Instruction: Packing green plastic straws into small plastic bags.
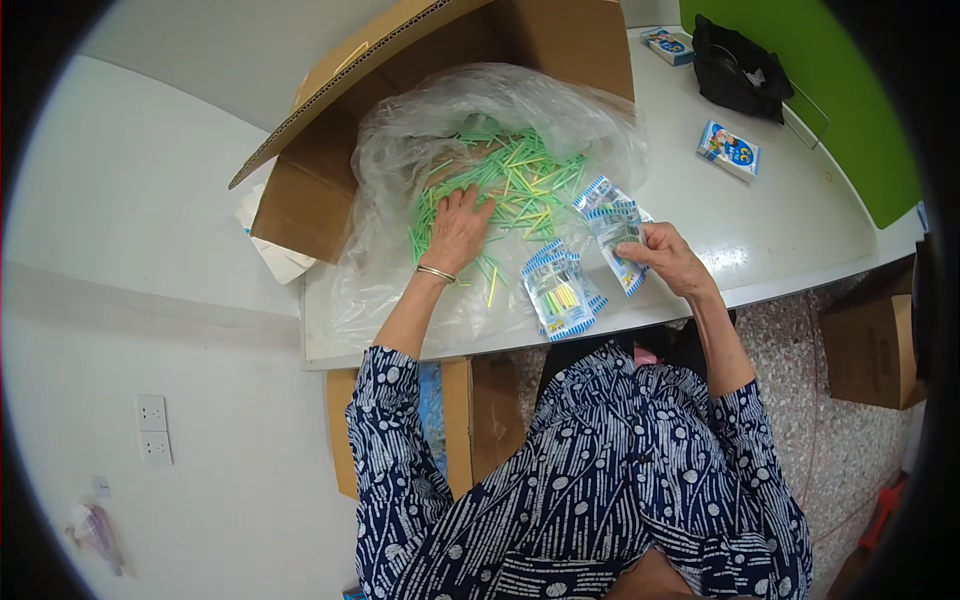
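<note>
A loose pile of thin green and yellow sticks (520, 165) lies on a clear plastic bag spilling from a cardboard box. On the pile's left part rests my left hand (460, 232), with a bracelet at its wrist, its fingers apart and touching the sticks. My right hand (668, 258) pinches a small clear packet with blue-striped ends (617, 240) by its right edge. Another such packet partly shows behind it. Left of that hand, near the table's front edge, several packets (560, 295) lie stacked, the top one with green and yellow sticks inside.
The cardboard box (310, 205) stands on its side, with the plastic bag (400, 130) reaching out of it. Two small blue-and-white boxes (730, 150) and a black bag (740, 75) are at the back right, beside a green panel (850, 120). Below the table (780, 240) stand cardboard boxes (870, 340).
</note>
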{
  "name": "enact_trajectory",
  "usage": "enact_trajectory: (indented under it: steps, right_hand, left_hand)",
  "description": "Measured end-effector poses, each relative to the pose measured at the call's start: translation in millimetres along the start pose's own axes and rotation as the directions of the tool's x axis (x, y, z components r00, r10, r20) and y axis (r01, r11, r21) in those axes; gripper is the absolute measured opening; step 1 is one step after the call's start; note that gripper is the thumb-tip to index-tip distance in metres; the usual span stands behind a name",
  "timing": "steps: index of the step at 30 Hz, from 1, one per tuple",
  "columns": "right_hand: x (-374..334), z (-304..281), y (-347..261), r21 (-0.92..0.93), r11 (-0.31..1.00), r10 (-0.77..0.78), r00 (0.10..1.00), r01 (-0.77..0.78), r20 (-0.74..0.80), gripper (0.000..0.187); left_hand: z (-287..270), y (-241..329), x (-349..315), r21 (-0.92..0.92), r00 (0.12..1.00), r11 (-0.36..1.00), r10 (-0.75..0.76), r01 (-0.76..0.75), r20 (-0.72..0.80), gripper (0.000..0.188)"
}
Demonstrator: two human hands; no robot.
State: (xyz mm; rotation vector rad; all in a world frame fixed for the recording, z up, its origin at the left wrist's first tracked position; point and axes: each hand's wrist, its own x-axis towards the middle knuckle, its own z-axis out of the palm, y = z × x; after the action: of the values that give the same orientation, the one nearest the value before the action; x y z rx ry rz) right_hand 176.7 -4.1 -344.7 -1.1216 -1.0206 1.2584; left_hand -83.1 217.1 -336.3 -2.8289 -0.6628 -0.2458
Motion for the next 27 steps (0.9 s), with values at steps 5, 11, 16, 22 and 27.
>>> enact_trajectory:
  steps: [5, 11, 16, 22, 27]
  right_hand:
    - [3, -1, 4, -0.037, 0.999, -0.012, 0.998, 0.015, 0.063, 0.026]
    - [1, 20, -14, 0.112, 0.993, -0.033, 0.999, 0.03, 0.028, 0.026]
    - [2, 18, -9, 0.061, 0.998, 0.008, 0.999, -0.011, 0.053, 0.024]
    - [5, 16, 1, 0.008, 0.999, 0.045, 0.998, -0.046, 0.048, 0.023]
    - [2, 17, 1, 0.059, 0.998, 0.036, 0.998, -0.038, 0.042, 0.023]
  left_hand:
    - [8, -1, 11, 0.019, 0.997, 1.0, -0.02, 0.018, 0.071, 0.026]
    - [13, -4, 7, 0.038, 0.999, 0.999, 0.027, -0.028, 0.021, 0.02]
    - [7, 0, 2, 0.052, 0.998, 0.999, 0.015, -0.011, -0.064, 0.014]
    - [-9, 0, -9, 0.065, 0.998, 0.997, -0.04, 0.044, -0.051, 0.008]
    - [-28, -2, -33, 0.002, 0.995, 0.999, 0.033, -0.033, 0.096, 0.009]
